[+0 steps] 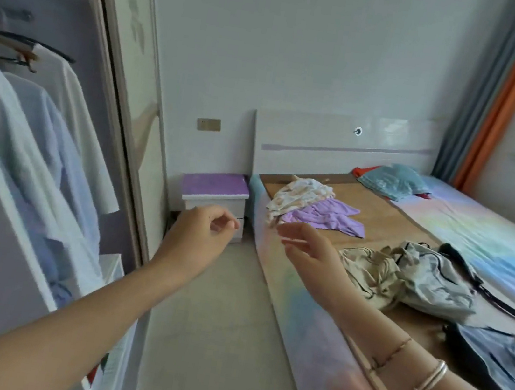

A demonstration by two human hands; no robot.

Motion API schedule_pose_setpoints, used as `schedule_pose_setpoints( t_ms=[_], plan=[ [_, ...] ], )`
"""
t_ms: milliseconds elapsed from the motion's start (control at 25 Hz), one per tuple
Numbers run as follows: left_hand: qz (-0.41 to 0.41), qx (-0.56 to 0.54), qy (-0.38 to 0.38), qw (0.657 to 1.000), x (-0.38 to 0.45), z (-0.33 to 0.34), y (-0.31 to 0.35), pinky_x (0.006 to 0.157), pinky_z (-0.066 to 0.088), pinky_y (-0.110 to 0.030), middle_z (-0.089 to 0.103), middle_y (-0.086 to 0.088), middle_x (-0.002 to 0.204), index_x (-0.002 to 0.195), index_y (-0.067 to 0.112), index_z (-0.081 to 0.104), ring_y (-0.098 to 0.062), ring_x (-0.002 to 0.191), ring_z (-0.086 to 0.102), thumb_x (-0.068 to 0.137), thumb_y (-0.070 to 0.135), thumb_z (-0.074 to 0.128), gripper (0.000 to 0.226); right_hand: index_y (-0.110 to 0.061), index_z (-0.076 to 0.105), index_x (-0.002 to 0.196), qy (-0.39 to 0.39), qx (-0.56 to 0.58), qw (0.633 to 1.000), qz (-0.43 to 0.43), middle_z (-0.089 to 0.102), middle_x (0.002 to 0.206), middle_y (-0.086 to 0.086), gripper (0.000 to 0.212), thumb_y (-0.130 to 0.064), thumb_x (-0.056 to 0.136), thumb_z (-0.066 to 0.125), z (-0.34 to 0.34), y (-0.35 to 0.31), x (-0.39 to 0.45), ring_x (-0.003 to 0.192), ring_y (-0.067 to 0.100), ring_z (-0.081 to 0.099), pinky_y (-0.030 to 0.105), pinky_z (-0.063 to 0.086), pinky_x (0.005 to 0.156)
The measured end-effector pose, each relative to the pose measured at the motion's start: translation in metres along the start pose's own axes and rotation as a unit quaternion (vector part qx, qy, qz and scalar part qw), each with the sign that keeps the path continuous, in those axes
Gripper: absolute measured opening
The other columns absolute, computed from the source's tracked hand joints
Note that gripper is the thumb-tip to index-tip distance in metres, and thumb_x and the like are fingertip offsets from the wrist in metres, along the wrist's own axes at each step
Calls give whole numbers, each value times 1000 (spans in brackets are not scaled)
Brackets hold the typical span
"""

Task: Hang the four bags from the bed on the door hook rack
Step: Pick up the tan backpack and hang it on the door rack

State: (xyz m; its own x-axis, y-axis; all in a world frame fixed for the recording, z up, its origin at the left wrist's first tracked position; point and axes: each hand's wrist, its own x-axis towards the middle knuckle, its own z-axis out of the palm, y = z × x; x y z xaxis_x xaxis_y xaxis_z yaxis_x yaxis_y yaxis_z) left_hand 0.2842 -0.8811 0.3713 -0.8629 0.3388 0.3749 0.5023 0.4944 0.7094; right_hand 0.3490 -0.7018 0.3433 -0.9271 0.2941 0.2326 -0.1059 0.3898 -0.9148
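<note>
Several bags lie on the bed (314, 320) to my right. A beige canvas bag (368, 271) sits nearest the bed's edge. A pale grey bag (437, 281) with a black strap leans against it. A dark blue bag (492, 357) lies closer to me, at the right edge of the view. My right hand (305, 245) hovers empty above the bed's edge, just left of the beige bag, fingers apart. My left hand (199, 236) hangs over the floor with fingers loosely curled, holding nothing. No door hook rack is in view.
An open wardrobe (7, 140) with hanging shirts fills the left side. A purple-topped nightstand (216, 195) stands by the headboard. Loose clothes (311, 206) and a blue pillow (391, 181) lie further up the bed. A tiled floor strip (211, 338) runs between wardrobe and bed.
</note>
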Motion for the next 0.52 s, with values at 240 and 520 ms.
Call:
schedule_pose_setpoints(
  t_ms=[240,520],
  plan=[
    [27,-53,-120,991,140,174,-4,73,49,-23,75,1,81,78,22,71,-12,79,69,86,17,58,16,-15,61,108,113,-44,988,93,64,113,2,33,2,84,46,-117,114,100,97,12,60,28,49,83],
    [-27,-59,-259,964,238,345,-11,78,51,-31,75,-6,83,77,24,68,-22,83,68,85,15,57,16,-17,60,111,226,-53,949,214,65,104,1,30,-4,87,48,-244,228,172,94,15,63,25,52,71]
  ],
)
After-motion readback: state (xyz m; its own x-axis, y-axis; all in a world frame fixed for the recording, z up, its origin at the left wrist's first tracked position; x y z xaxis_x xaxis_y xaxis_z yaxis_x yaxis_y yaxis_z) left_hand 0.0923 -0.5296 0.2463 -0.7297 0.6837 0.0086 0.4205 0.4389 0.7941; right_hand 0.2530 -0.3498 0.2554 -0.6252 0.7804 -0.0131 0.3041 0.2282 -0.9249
